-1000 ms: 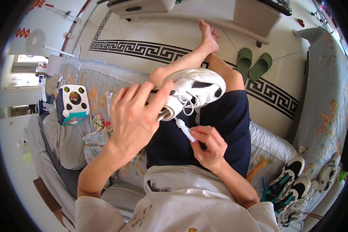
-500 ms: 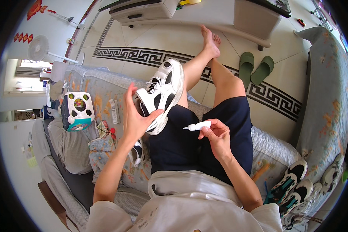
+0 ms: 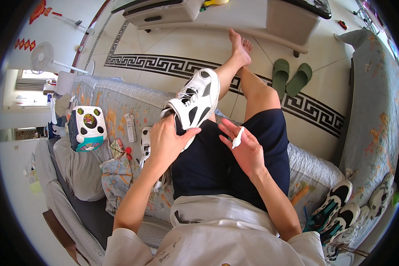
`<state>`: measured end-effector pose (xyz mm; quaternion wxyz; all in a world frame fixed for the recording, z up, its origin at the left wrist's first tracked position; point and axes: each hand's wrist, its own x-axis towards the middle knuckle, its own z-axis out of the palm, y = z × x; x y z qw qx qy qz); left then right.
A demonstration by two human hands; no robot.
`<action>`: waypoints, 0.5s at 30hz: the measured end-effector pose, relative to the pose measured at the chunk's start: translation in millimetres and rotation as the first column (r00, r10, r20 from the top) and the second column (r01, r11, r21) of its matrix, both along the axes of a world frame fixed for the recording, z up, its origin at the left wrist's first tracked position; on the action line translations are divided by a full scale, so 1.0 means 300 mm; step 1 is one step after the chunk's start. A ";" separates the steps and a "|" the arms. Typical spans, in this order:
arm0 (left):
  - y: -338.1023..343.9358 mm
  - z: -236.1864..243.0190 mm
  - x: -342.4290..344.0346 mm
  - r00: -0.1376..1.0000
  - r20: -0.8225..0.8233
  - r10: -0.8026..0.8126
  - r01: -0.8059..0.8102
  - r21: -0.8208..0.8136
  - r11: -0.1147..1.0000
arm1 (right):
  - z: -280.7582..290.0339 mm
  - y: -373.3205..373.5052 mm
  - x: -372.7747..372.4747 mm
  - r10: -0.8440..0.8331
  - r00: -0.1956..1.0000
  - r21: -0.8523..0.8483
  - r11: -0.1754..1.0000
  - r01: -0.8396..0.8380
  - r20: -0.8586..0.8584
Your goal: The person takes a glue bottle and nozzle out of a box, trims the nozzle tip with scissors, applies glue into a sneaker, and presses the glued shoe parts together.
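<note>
My left hand grips a white sneaker with black patches at its heel opening, fingers inside and thumb on the outer side. The shoe is tilted over my left thigh, toe pointing away. A small white squeeze tube with a narrow nozzle rests between the fingers of my right hand, whose palm is turned up and fingers are partly spread. The nozzle points back toward my palm, apart from the shoe. Another white and black sneaker lies on the sofa, partly hidden behind my left forearm.
On the sofa at left are a white and teal toy box and a slim white carton. Several shoes stand at the lower right. Green slippers lie on the tiled floor. A cabinet stands at the far side.
The sneaker has shifted right and turned, showing more of its top. My right hand has opened out, palm up, and the tube's nozzle has swung from pointing left to pointing toward me.
</note>
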<state>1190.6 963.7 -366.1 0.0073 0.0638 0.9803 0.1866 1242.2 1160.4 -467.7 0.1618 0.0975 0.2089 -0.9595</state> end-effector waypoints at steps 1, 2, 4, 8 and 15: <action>0.012 0.001 -0.008 1.000 0.001 -0.004 0.004 0.001 1.000 | -0.006 -0.005 -0.013 0.012 1.000 -0.098 0.995 -0.014 -0.020; 0.023 0.000 -0.016 1.000 0.007 0.003 -0.003 -0.049 0.999 | -0.009 -0.015 -0.024 0.022 1.000 -0.105 0.994 -0.024 -0.020; 0.035 -0.023 -0.018 0.995 -0.086 -0.041 0.035 -0.076 0.996 | 0.009 -0.031 -0.057 0.035 0.999 -0.108 0.993 -0.038 -0.030; 0.054 -0.037 0.004 0.983 -0.168 -0.067 0.063 -0.032 0.998 | 0.010 -0.028 -0.099 0.056 0.997 -0.129 0.990 -0.063 -0.055; 0.029 -0.034 0.037 0.994 0.042 0.105 -0.113 0.280 0.953 | 0.032 -0.045 -0.105 0.080 0.991 -0.039 0.996 -0.085 -0.110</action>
